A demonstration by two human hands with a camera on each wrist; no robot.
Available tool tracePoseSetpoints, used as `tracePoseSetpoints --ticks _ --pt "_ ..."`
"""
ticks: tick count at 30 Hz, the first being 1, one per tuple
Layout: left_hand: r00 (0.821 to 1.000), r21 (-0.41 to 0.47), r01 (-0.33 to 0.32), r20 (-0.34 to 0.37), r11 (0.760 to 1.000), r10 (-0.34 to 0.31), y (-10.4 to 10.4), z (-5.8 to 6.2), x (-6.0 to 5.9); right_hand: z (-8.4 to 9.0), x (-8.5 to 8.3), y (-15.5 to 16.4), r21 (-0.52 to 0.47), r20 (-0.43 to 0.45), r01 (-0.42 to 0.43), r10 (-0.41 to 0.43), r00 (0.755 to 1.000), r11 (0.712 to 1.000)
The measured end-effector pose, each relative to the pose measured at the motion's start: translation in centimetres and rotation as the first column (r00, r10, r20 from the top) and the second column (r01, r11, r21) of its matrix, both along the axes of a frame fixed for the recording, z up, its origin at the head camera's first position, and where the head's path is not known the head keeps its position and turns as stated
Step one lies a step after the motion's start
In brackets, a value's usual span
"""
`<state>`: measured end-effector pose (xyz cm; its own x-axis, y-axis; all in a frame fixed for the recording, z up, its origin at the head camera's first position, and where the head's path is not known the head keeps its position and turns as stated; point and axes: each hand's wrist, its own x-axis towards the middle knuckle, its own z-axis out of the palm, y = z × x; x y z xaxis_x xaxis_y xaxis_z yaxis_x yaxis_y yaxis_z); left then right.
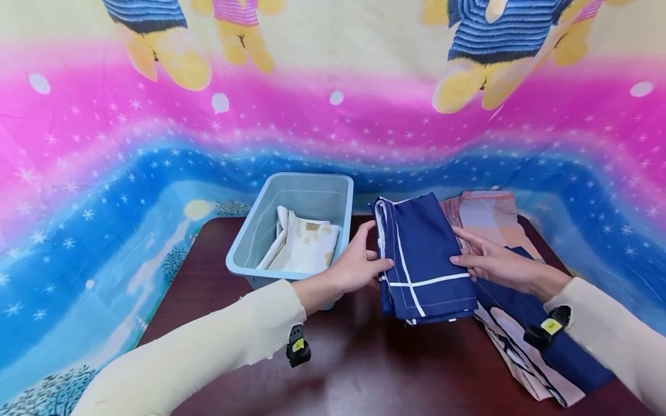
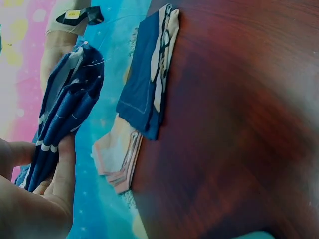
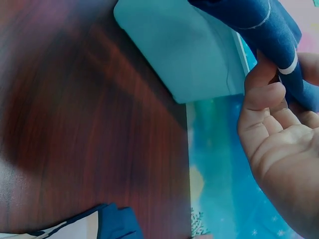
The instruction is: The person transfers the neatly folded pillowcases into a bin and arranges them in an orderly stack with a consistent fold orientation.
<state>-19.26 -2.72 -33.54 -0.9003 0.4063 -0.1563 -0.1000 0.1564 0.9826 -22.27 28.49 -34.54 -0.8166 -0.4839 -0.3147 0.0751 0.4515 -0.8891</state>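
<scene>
1. Folded navy cloth (image 1: 424, 257) – white stripes, held up over the middle of the dark wooden table (image 1: 343, 370).
2. Left hand (image 1: 359, 266) – pinches the cloth's left edge, thumb on top, fingers beneath.
3. Right hand (image 1: 491, 260) – grips the right edge, thumb against the fold, fingers curled round it.
4. Light blue bin (image 1: 260, 231) – near the table's back left edge, just beside the left hand; contains a cream floral cloth (image 1: 307, 248).
5. Stack of folded cloths (image 1: 520, 341) – along the table's right edge.
</scene>
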Motion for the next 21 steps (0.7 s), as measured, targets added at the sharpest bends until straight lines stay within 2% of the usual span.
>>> tracePoseSetpoints --ticks 6,18,21 --pt "1.000 -0.032 0.011 0.003 0.999 -0.011 -1.5 1.1 -0.2 0.5 0.3 -1.5 -0.056 -0.013 -0.023 0.023 1.000 0.998" --pt "0.999 -0.025 0.030 0.033 0.999 -0.030 -3.9 2.0 -1.1 1.0 0.3 -3.8 -0.119 -0.031 -0.023 0.019 0.999 0.993" --pt "0.999 -0.049 0.038 0.018 0.998 -0.037 -4.4 2.2 -1.4 1.2 0.1 -4.3 -0.155 -0.042 -0.027 0.020 0.999 0.988"
